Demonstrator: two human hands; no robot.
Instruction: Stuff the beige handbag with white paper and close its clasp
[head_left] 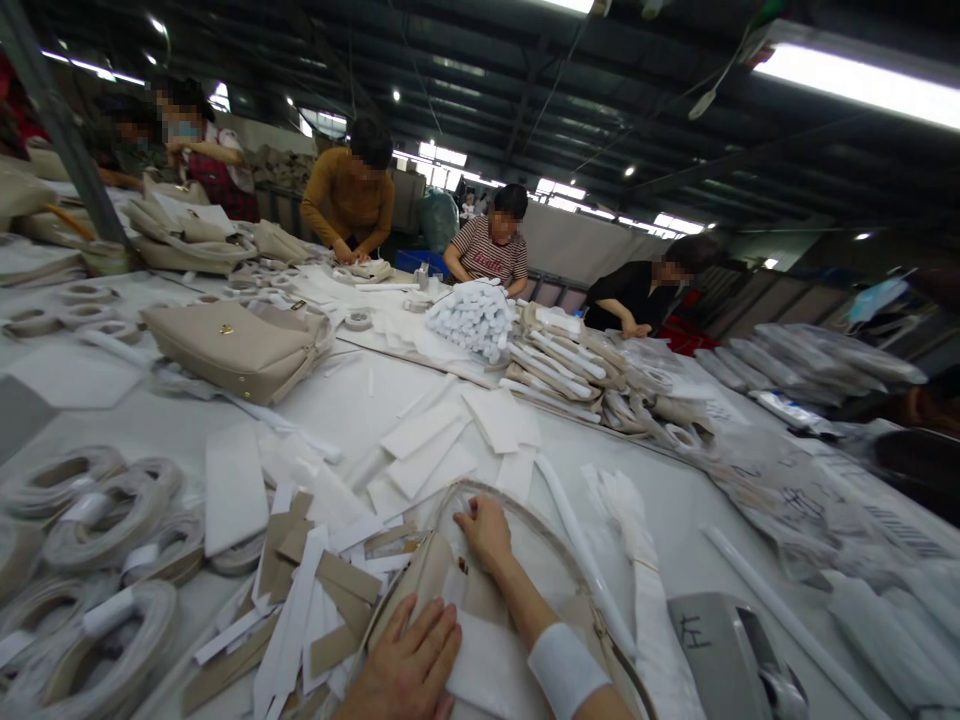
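A beige handbag [426,568] lies on the table in front of me, its thin strap [559,530] looping around the far side. A white sheet [487,660] rests on the bag. My left hand [412,655] is flat on the bag at the sheet's left edge, with fingers stretched out. Farther up, my right hand [484,530] has its fingers curled together over the bag's upper part, near a small gold-coloured clasp [461,565]. Whatever its fingertips pinch is too small to make out. A white band [566,665] wraps my right forearm.
Beige and white strips [330,590] lie left of the bag, beside coiled straps [112,515]. White pads [427,445] are beyond it. A grey device [724,650] stands at right. Another beige handbag [232,345] sits farther left. Several co-workers work across the table.
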